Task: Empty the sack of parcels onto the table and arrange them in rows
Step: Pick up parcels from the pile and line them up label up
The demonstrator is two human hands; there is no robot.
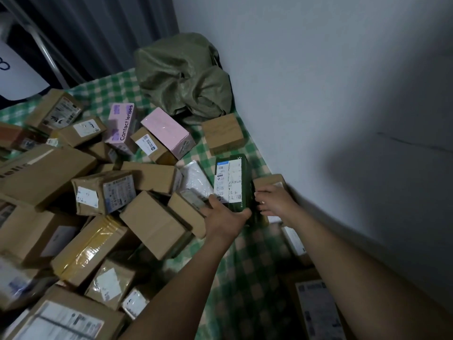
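A dark green box (pixel 232 182) with a white shipping label lies on the green checked tablecloth (pixel 247 271) near the wall. My left hand (pixel 224 219) grips its near end, thumb along the right edge. My right hand (pixel 274 202) touches the box's right side with fingers bent; a small cardboard box (pixel 268 182) sits just behind it. The olive green sack (pixel 183 74) lies crumpled and slack at the far corner. A loose heap of cardboard parcels (pixel 81 204) covers the left of the table.
A brown box (pixel 223 133) stands alone between the sack and the green box. Pink boxes (pixel 169 131) lie at the heap's far side. More parcels (pixel 316 312) line the wall at the near right. The white wall (pixel 343 94) bounds the table's right edge.
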